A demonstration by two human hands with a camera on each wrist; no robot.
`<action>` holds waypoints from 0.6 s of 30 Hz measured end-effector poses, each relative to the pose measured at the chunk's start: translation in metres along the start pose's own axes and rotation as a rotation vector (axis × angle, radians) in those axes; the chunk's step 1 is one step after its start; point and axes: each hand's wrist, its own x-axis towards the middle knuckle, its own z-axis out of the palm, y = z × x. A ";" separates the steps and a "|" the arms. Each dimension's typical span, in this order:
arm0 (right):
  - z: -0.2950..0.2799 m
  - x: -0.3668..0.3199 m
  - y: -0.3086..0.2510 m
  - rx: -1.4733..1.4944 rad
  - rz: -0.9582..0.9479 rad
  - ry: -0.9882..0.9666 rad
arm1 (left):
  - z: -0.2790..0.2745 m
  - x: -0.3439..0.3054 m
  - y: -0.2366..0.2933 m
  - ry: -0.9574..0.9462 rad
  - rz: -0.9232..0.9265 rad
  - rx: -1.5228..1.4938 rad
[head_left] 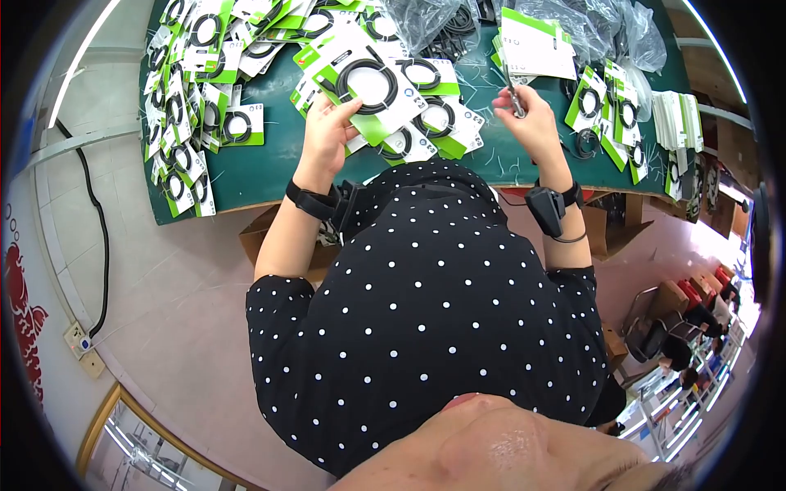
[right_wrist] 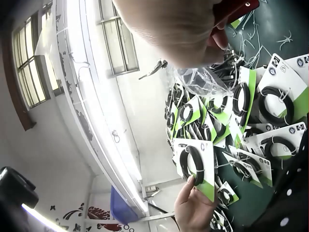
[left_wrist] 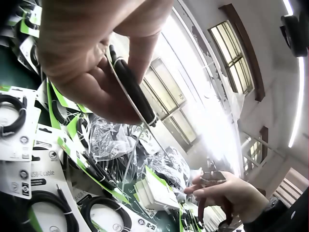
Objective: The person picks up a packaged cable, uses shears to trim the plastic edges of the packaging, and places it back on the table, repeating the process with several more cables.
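Note:
My left hand (head_left: 326,137) pinches the lower left edge of a white and green card (head_left: 348,53), thumb in front. A black coiled cable (head_left: 366,109) lies on the card, bound with thin white ties; the right wrist view shows the cable (right_wrist: 195,166) facing outward. My right hand (head_left: 536,127) grips a pair of small pliers (head_left: 517,105), apart from the card. Their metal head (left_wrist: 212,177) and red handle (right_wrist: 236,9) show in the wrist views. More carded cables (head_left: 438,119) lie right under the held card.
Carded cables (head_left: 205,106) are heaped at the left of the green table (head_left: 282,155). Behind stand clear plastic bags (head_left: 573,24) with black cables. A stack of blank-faced cards (head_left: 536,51) lies beyond my right hand, and white tie scraps (head_left: 491,159) are scattered about. More cards (head_left: 675,123) stand at the right.

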 end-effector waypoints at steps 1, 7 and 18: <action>0.001 0.003 0.004 -0.079 -0.035 0.085 | 0.001 -0.002 0.001 -0.008 -0.011 0.014; 0.022 0.010 -0.019 0.001 -0.080 0.049 | 0.010 -0.007 -0.002 -0.101 -0.034 -0.018; 0.053 0.007 -0.047 0.932 0.249 -0.439 | 0.023 -0.023 0.003 -0.181 0.146 0.210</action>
